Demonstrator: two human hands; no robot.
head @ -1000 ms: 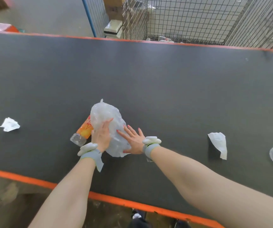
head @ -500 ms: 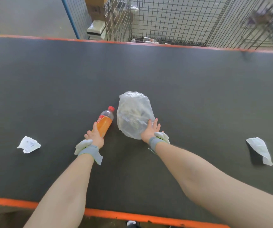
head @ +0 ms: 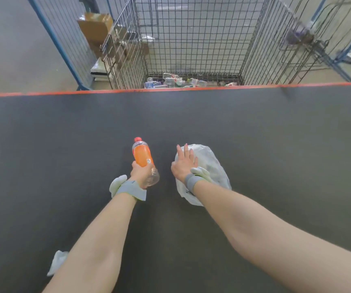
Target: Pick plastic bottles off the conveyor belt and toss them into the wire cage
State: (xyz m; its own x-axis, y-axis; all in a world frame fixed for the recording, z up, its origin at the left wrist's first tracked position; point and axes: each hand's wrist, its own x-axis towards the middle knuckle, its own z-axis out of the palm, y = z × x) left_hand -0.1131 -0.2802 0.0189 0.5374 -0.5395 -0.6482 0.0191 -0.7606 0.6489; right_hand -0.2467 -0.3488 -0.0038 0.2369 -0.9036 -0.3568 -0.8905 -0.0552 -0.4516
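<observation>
While the left hand (head: 137, 173) grips the lower half of the plastic bottle (head: 142, 155), with fingers and thumb curled round it, the right hand (head: 184, 166) lies flat on a clear plastic bag (head: 210, 166), fingers straight and slightly spread. Bottle: orange label, red cap pointing far, clear base near the wrist; it sits over the middle of the dark conveyor belt (head: 255, 127), and I cannot tell whether it is clear of the surface. Bag: crumpled, lying on the belt just right of the bottle, not touching it; the hand covers its far-left part. Both wrists carry grey bands (head: 131, 190) with pale fabric bunched at them. Crumpled white scrap (head: 57, 262) on the belt at near left, partly hidden by the left forearm. Orange strip (head: 43, 93) marks the belt's far edge. Wire cage (head: 191, 39) stands directly beyond that edge, far centre; several clear bottles (head: 174, 80) lie on its floor. Cardboard box (head: 95, 26) stands left of the cage.
</observation>
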